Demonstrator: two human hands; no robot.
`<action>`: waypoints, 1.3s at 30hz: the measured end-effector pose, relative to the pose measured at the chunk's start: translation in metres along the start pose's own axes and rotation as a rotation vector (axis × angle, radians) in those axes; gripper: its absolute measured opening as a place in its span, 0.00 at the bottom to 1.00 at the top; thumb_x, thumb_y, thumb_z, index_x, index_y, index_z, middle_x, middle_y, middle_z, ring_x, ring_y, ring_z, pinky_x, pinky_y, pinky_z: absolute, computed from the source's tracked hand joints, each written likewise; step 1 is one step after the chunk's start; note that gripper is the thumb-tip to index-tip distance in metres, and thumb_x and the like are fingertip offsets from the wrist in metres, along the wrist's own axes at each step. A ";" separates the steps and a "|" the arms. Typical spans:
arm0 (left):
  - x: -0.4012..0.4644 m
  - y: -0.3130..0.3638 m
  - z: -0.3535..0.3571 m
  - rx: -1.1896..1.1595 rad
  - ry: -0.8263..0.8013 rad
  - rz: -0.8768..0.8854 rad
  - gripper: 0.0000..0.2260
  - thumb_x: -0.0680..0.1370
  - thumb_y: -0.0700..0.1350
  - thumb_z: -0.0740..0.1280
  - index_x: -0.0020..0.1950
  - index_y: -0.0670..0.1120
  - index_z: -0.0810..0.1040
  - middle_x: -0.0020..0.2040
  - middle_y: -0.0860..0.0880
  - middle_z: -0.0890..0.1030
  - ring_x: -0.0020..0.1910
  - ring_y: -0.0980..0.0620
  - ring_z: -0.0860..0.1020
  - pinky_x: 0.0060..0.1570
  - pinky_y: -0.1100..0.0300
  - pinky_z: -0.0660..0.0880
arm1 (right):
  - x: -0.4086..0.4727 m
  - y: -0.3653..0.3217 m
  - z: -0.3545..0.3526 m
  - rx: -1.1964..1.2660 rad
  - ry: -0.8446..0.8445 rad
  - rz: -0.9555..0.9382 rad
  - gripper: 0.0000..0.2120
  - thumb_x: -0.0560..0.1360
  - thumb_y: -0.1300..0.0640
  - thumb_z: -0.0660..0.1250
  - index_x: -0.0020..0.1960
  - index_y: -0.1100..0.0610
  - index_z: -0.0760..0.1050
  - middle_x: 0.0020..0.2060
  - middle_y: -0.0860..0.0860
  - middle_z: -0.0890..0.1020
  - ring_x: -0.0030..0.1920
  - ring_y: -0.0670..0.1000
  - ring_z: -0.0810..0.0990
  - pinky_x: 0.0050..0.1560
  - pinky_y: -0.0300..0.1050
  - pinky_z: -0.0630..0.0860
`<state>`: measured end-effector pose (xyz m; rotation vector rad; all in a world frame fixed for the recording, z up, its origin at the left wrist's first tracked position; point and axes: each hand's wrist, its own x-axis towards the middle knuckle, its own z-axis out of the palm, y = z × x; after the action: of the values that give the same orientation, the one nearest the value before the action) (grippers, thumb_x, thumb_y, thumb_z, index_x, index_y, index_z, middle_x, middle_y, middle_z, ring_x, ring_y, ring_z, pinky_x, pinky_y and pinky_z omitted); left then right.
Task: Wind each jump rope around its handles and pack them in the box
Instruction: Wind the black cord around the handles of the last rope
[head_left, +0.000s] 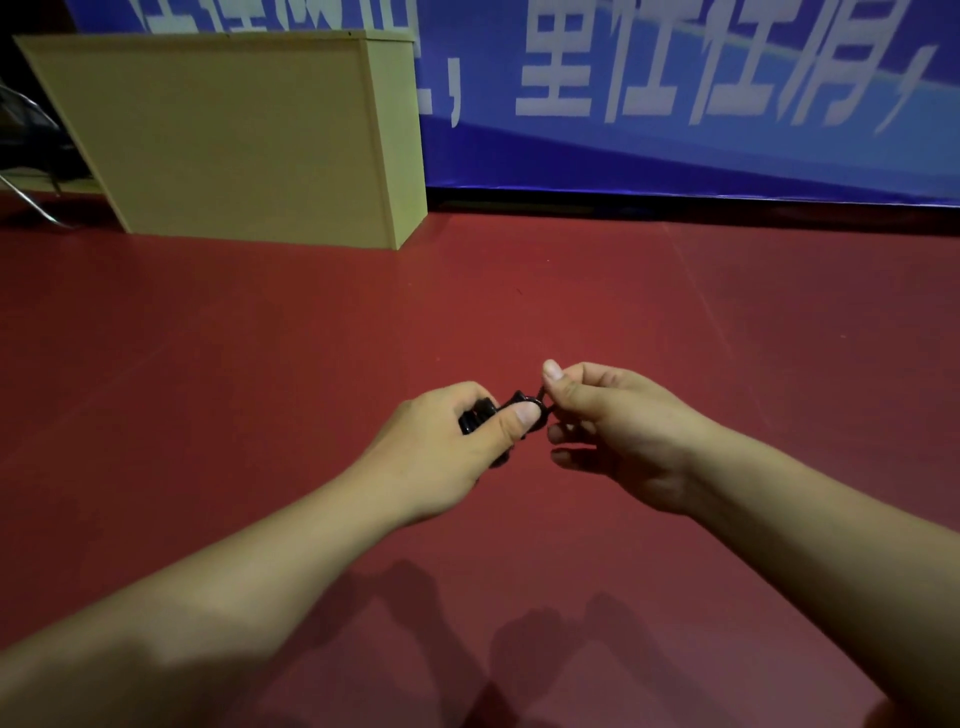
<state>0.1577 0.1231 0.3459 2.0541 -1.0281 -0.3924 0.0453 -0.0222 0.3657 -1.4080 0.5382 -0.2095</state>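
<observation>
The jump rope (519, 410), black, is bundled small and held in the air above the red floor (260, 364), between the two hands near the middle of the view. Its handles run from lower left to upper right; one dark end sticks out past the left knuckles and the other end points toward the right hand. How many turns of cord are wound on cannot be told, as the bundle is mostly hidden.

The left hand (457, 441) grips the handles, its fingers curled round them and the thumb pressed along the top. The right hand (618, 431) pinches a short loop of cord at the bundle's right end between thumb and forefinger, the other fingers curled loosely below.

Behind, a blue banner (727, 156) along the wall carries large white Chinese characters; they are blurred and cut off by the top edge, so they cannot be read surely. A pale yellow-beige box-like cabinet (234, 140) stands on the floor at upper left, well apart from the hands. No label shows on the rope.
</observation>
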 end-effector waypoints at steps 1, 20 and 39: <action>0.001 -0.002 -0.002 0.029 0.009 -0.019 0.22 0.72 0.72 0.62 0.42 0.54 0.78 0.36 0.53 0.83 0.31 0.52 0.79 0.40 0.46 0.78 | 0.001 0.001 0.001 0.005 -0.005 0.003 0.13 0.76 0.46 0.68 0.37 0.51 0.71 0.33 0.49 0.73 0.31 0.45 0.76 0.40 0.45 0.76; -0.062 -0.068 -0.090 -0.473 0.089 -0.774 0.27 0.78 0.69 0.53 0.45 0.45 0.74 0.37 0.48 0.76 0.33 0.49 0.76 0.40 0.56 0.73 | 0.038 0.035 0.160 0.033 -0.288 0.096 0.14 0.83 0.49 0.56 0.61 0.46 0.78 0.40 0.48 0.78 0.37 0.47 0.74 0.39 0.44 0.71; -0.325 -0.274 -0.019 -1.343 1.016 -0.861 0.20 0.80 0.63 0.57 0.58 0.52 0.80 0.43 0.48 0.84 0.35 0.52 0.80 0.34 0.60 0.75 | -0.015 0.262 0.399 -0.333 -0.861 0.420 0.14 0.81 0.57 0.62 0.65 0.48 0.76 0.41 0.51 0.81 0.33 0.47 0.76 0.30 0.42 0.76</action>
<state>0.1124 0.4842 0.1263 0.9884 0.6879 -0.2489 0.1762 0.3786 0.1413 -1.5065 0.1315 0.8285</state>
